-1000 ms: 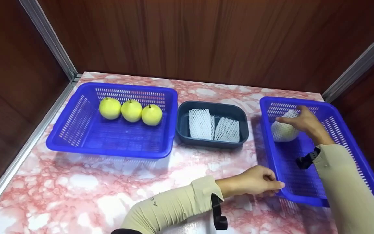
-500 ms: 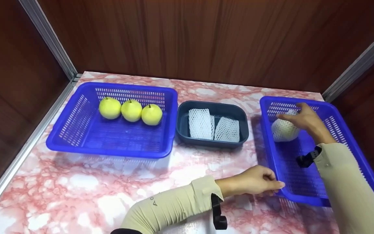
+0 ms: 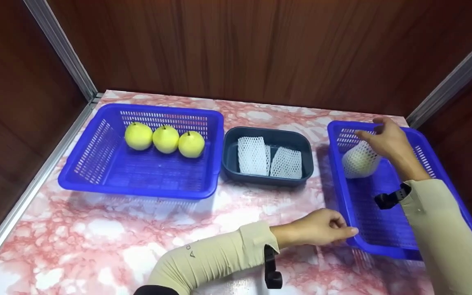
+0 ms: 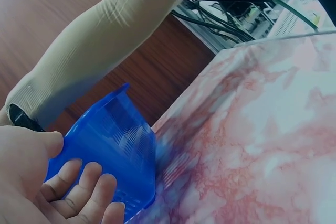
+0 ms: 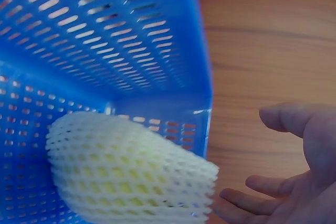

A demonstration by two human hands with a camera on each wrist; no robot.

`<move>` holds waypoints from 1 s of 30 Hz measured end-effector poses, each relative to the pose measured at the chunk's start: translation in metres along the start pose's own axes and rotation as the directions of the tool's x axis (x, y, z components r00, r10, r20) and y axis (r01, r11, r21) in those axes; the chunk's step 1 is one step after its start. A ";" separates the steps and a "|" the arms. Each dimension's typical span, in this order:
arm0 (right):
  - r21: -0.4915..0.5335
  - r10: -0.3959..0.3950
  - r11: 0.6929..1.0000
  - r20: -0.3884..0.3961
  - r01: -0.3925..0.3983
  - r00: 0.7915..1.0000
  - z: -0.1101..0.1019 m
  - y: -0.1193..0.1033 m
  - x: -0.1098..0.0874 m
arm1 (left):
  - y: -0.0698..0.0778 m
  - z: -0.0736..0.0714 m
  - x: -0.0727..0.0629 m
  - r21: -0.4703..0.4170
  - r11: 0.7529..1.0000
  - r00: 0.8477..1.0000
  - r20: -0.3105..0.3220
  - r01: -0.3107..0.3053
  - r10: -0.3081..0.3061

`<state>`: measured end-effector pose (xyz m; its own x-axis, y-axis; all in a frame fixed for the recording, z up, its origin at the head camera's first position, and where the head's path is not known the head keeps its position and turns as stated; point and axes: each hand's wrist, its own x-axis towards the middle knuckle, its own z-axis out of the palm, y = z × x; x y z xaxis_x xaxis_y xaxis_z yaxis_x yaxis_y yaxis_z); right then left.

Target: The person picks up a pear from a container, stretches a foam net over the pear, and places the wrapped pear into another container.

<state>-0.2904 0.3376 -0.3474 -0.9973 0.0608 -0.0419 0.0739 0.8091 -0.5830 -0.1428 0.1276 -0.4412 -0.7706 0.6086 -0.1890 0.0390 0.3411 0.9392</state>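
A pear in a white foam net (image 3: 361, 159) stands in the far left corner of the right blue basket (image 3: 338, 196). In the right wrist view, yellow skin shows through the foam net (image 5: 121, 171). My right hand (image 3: 391, 141) is above and beside it, fingers spread and apart from the net, with nothing held. My left hand (image 3: 320, 227) holds the near left corner of that basket's rim. In the left wrist view, the thumb lies at the basket rim (image 4: 100, 103) and the loosely bent fingers are outside the wall.
Another blue basket (image 3: 137, 191) on the left holds three yellow pears (image 3: 166, 139) in a row. Between the baskets, a dark plastic box (image 3: 266, 180) contains white foam nets (image 3: 252, 155). Wooden panels (image 3: 236, 49) enclose the marbled table (image 3: 109, 241).
My right hand has risen off the netted pear and moved slightly back and right, its fingers coming free. The pear stays in the corner. My left hand stays at the rim.
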 end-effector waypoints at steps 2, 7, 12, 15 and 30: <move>0.013 -0.010 1.000 -0.009 0.010 1.000 -0.001 -0.003 -0.002 | 0.001 -0.003 -0.001 0.034 0.999 1.000 -0.009 -0.001 0.001; 0.028 -0.032 0.999 -0.026 0.033 0.999 -0.004 -0.010 -0.008 | 0.003 -0.016 -0.007 0.103 0.995 1.000 -0.020 -0.017 0.019; 0.033 -0.063 0.997 -0.067 0.065 0.996 -0.006 -0.014 -0.012 | 0.007 -0.033 -0.017 0.196 0.980 0.999 0.011 -0.048 0.047; 0.028 -0.093 0.995 -0.110 0.096 0.990 -0.006 -0.016 -0.015 | 0.009 -0.045 -0.024 0.237 0.968 0.997 0.044 -0.079 0.071; 0.066 -0.272 0.955 -0.190 0.288 0.944 0.000 -0.039 -0.032 | 0.041 -0.107 -0.061 0.420 0.882 0.972 0.178 -0.213 0.150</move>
<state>-0.2613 0.3044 -0.3235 -0.9607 -0.0516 0.2727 -0.2171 0.7518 -0.6226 -0.1626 0.0276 -0.3601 -0.6300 0.7709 -0.0937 0.4660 0.4718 0.7485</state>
